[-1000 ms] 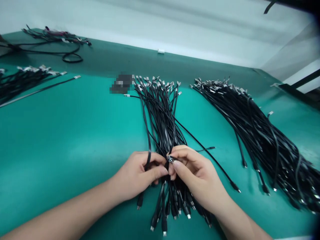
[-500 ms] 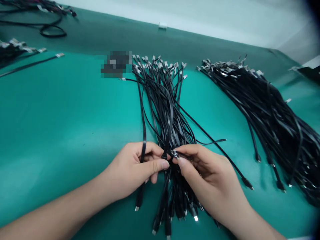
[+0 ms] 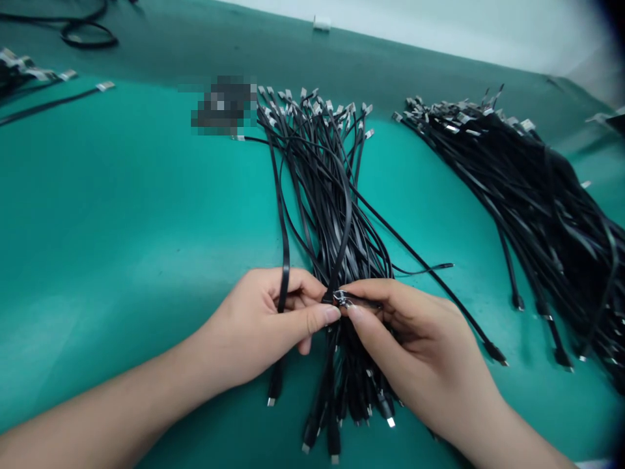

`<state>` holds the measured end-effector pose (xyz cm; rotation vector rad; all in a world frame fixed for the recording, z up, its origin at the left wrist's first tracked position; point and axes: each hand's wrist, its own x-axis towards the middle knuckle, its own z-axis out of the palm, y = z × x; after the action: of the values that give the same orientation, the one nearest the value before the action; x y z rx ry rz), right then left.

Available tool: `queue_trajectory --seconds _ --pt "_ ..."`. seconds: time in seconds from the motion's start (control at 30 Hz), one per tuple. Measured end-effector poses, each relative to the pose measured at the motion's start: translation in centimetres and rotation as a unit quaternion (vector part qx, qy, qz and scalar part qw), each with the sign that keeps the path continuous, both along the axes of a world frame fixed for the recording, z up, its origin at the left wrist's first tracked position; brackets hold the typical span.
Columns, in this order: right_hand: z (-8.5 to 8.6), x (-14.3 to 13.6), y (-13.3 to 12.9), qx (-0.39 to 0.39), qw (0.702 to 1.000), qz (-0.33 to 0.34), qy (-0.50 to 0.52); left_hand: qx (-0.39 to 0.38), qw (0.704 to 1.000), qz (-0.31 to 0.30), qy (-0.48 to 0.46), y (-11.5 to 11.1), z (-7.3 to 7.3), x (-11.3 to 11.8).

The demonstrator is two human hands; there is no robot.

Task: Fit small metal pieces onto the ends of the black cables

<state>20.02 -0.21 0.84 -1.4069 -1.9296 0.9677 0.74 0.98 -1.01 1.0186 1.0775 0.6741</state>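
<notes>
My left hand (image 3: 288,309) pinches the connector end of a flat black USB cable (image 3: 346,215) between thumb and fingertips. A second black cable (image 3: 285,260) runs down across the back of that hand's fingers. Right beside it, my right hand (image 3: 410,335) is closed on a small metal-tipped tool (image 3: 342,299) with a dark body, its shiny tip touching or very near the held connector. Most of the tool is hidden by my fingers. Under both hands lies a loose bundle of black cables (image 3: 322,176), silver USB plugs at the far end, small connectors near me.
Another big heap of black cables (image 3: 527,176) lies on the right. More cables (image 3: 29,71) sit at the far left, and a looped cable (image 3: 90,32) behind them. A blurred-out dark patch (image 3: 224,104) adjoins the bundle. Green mat (image 3: 122,195) covers the table up to a pale wall.
The view has shifted slightly, so the cables stand a little higher in the picture. Both hands keep their grip, and more of the tool's metal tip shows beside the connector.
</notes>
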Motion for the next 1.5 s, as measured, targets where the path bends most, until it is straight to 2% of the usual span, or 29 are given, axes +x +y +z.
queue_trajectory --seconds 0.23,0.6,0.87,1.03,1.17,1.5 --pt "0.18 0.20 0.14 0.008 1.000 0.009 -0.019 -0.005 1.000 0.009 -0.011 0.04 0.17 0.13" --pt "0.24 0.15 0.26 0.019 1.000 0.005 -0.020 0.007 1.000 0.000 0.020 0.18 0.11 0.19" --pt "-0.30 -0.08 0.55 -0.009 0.996 -0.073 0.051 0.028 0.999 -0.027 0.015 -0.09 -0.38 -0.21" --pt "-0.34 0.08 0.33 0.007 0.994 -0.097 0.046 -0.002 1.000 0.019 -0.014 0.16 -0.09 0.27" --pt "-0.55 -0.07 -0.13 0.027 0.996 -0.077 0.033 -0.028 0.997 0.052 -0.046 0.43 0.17 0.47" --pt "-0.50 -0.12 -0.34 0.038 0.999 -0.028 -0.004 -0.022 0.999 0.034 -0.035 0.21 0.04 0.18"
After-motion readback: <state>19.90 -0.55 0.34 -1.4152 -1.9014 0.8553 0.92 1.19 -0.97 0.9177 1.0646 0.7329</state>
